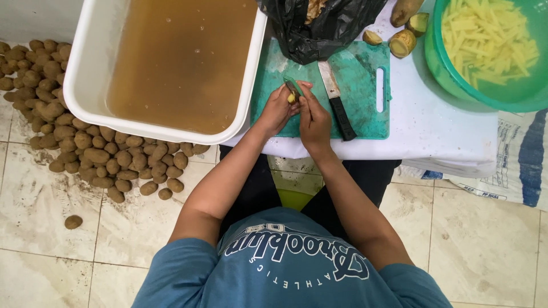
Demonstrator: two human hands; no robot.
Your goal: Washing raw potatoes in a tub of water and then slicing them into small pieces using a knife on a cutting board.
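Wearer's shirt: blue fabric [291,268] filled the bottom of the view, closest to the lens; both bare forearms reached forward from it to the bench.
Left hand [275,111]: closed around a small potato piece [291,98], held just above the near left part of the cutting board, seemingly to steady it for paring.
Right hand [313,117]: fingers closed against the same piece, pressing a small green-handled peeler [293,86] to it; the exact hold on the tool was partly hidden.
Cutting board [365,108]: green, lying at the bench's near edge, directly before the person.
Knife [337,100]: laid down on the board just right of the hands, handle toward the person, unheld.
White tub [85,74]: at the bench's left end, overhanging it, filled with murky brown water.
Black bag [325,25]: open at the board's far edge, scraps inside, within easy reach.
Green basin [451,80]: at the far right corner, holding cut pale strips.
Halved potatoes [402,40]: between bag and basin.
Unpeeled potatoes [97,154]: heaped on the tiled floor below the tub.
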